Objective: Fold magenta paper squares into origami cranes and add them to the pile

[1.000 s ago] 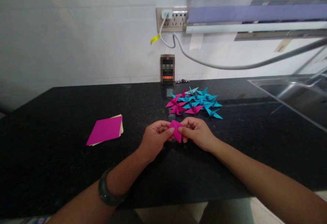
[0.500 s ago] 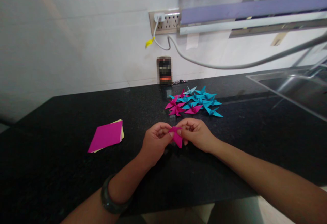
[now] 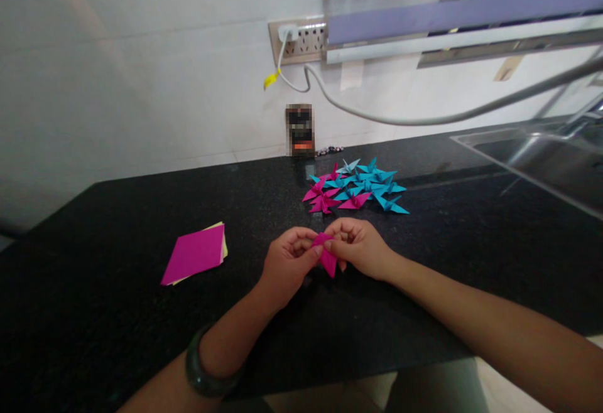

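Note:
A small piece of folded pink origami paper point(image 3: 328, 263) is pinched between both hands, its pointed end toward me. My left hand point(image 3: 292, 262) grips its left edge between thumb and fingers. On the other edge, my right hand point(image 3: 360, 248) presses with the thumb on top, close to the left thumb. The fingers hide part of the upper folds. Just beyond the hands lies a group of several folded paper cranes, pink ones point(image 3: 324, 201) at the left and front, blue ones point(image 3: 372, 181) at the right, and a pale blue one point(image 3: 349, 166) at the back.
Left of my hands, a stack of square paper point(image 3: 195, 253) lies with pink on top and yellow beneath. The black countertop point(image 3: 127, 225) meets a tiled wall. A blurred-out phone-like object point(image 3: 300, 129) leans there. A sink point(image 3: 532, 162) is at right, under a grey cable point(image 3: 400, 120).
The folded pink paper has shifted slightly in the fingers, its lower point a little nearer me. Both hands keep their hold. The view has moved slightly.

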Demonstrator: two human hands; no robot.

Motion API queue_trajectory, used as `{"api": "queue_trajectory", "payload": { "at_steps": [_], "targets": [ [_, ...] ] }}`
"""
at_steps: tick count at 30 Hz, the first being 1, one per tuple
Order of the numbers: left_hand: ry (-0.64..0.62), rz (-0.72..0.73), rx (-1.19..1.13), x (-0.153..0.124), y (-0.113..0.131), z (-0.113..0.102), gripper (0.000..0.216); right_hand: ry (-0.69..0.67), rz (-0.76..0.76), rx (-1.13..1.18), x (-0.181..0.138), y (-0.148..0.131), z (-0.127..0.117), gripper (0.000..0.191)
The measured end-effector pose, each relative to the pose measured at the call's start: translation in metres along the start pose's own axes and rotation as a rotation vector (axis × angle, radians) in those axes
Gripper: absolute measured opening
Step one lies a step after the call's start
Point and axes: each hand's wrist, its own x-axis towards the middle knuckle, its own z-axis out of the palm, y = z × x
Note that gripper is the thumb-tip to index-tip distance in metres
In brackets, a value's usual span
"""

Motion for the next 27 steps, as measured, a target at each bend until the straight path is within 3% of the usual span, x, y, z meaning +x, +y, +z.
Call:
{"api": "queue_trajectory", "payload": {
  "at_steps": [12, 21, 27],
  "targets": [
    [0.046, -0.013, -0.137, 0.0022, -0.0003, -0.0017, 0.021, -0.042, -0.039, 0.169, 0.0028, 0.0053, -0.0042, 0.026],
    [0.042, -0.014, -0.131, 0.0015, -0.0008, 0.0001, 0.017, 0.069, -0.059, 0.073, 0.0033, 0.0059, -0.0032, 0.011],
    [0.036, -0.018, -0.123, 0.0011, -0.0025, -0.0022, 0.012, 0.012, -0.113, 0.021, 0.0009, 0.0019, -0.0046, 0.005]
  ]
}}
